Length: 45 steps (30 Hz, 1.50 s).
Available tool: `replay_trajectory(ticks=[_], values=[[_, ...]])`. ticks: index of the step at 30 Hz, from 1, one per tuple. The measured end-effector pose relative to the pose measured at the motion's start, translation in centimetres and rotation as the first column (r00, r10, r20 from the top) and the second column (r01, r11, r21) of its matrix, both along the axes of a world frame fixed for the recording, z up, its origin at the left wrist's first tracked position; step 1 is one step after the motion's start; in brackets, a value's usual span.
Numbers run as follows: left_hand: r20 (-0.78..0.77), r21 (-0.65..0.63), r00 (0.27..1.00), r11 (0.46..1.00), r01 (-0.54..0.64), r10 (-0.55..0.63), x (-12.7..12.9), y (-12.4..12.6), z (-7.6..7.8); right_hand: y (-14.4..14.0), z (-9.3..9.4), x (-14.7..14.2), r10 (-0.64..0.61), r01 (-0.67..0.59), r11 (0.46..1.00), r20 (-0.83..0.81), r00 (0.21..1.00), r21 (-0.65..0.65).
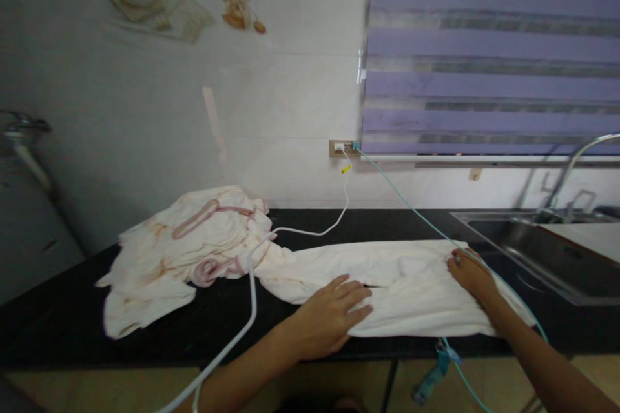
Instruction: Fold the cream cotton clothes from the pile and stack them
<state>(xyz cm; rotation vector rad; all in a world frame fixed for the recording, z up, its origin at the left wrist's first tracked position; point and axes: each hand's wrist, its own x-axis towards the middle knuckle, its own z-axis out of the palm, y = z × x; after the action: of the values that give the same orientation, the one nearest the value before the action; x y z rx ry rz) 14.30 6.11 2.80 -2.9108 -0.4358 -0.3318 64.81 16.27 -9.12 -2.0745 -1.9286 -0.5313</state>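
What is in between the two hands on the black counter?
Only the cream cloth lies between the left hand and the right hand. Both hands rest flat on it, as the head view shows.

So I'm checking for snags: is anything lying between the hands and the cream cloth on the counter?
Nothing visible does. The left hand lies flat on the cream cloth, and the right hand touches its far edge. A white cable crosses the cloth further left, and a teal cable runs by the right hand.
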Motion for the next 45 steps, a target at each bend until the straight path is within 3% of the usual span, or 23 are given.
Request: replay_trajectory(ticks=[3, 6, 9, 12, 16, 22, 27, 31, 35, 37, 40, 42, 45], values=[[-0.100, -0.017, 0.994, 0.999, 0.040, -0.041, 0.1, -1.1, -0.6, -0.3, 0.2, -0.2, -0.011, 0.011, 1.000, 0.015, 1.000, -0.002], [-0.229, -0.073, 0.973, 0.997, -0.010, -0.008, 0.8, -2.7, -0.7, -0.6, 0.5, -0.6, -0.026, 0.026, 1.000, 0.019, 0.999, -0.008], [-0.213, -0.181, 0.975, 0.978, -0.100, 0.061, 1.7, -4.2, -0.1, -0.8, 0.6, -0.7, -0.033, 0.033, 0.999, 0.002, 0.999, -0.021], [-0.122, -0.272, 0.964, 0.926, -0.262, 0.237, 2.6, -4.5, 0.7, -0.7, 0.6, -0.6, -0.020, 0.020, 0.999, 0.006, 1.000, -0.046], [-0.075, -0.273, 0.877, 0.836, -0.476, 0.475, 3.2, -2.3, 0.2, -0.4, 0.6, -0.4, -0.045, 0.044, 0.998, -0.026, 0.999, -0.042], [-0.014, -0.220, 0.829, 0.807, -0.548, 0.559, 2.7, 1.9, -2.8, -0.5, 0.6, -0.4, -0.071, 0.071, 0.997, -0.065, 0.995, 0.002], [0.125, -0.285, 0.773, 0.769, -0.572, 0.622, 0.7, 3.4, -5.0, -0.6, 0.6, -0.2, -0.071, 0.072, 0.997, -0.062, 0.996, 0.003], [0.057, -0.313, 0.725, 0.702, -0.640, 0.686, -0.3, 4.2, -5.3, -0.6, 0.7, 0.1, -0.055, 0.054, 0.998, -0.047, 0.997, -0.012], [-0.086, -0.343, 0.712, 0.651, -0.678, 0.697, -0.1, 4.6, -4.4, -0.5, 0.6, 0.2, -0.056, 0.056, 0.998, -0.070, 0.996, -0.006], [-0.099, -0.331, 0.727, 0.667, -0.668, 0.679, 0.2, 4.5, -3.6, -0.5, 0.4, 0.2, -0.048, 0.047, 0.999, -0.066, 0.997, -0.022], [0.025, -0.290, 0.784, 0.755, -0.588, 0.620, 0.8, 3.2, -2.2, -0.2, 0.0, 0.5, -0.057, 0.055, 0.997, -0.041, 0.998, -0.046], [0.094, -0.274, 0.845, 0.829, -0.487, 0.527, 1.6, 1.7, -1.5, -0.1, -0.4, 0.7, -0.057, 0.056, 0.997, -0.027, 0.998, -0.050], [0.059, -0.269, 0.932, 0.905, -0.330, 0.357, 3.3, -0.6, -1.2, 0.0, -1.0, 0.8, -0.043, 0.042, 0.998, -0.038, 0.998, -0.046]])
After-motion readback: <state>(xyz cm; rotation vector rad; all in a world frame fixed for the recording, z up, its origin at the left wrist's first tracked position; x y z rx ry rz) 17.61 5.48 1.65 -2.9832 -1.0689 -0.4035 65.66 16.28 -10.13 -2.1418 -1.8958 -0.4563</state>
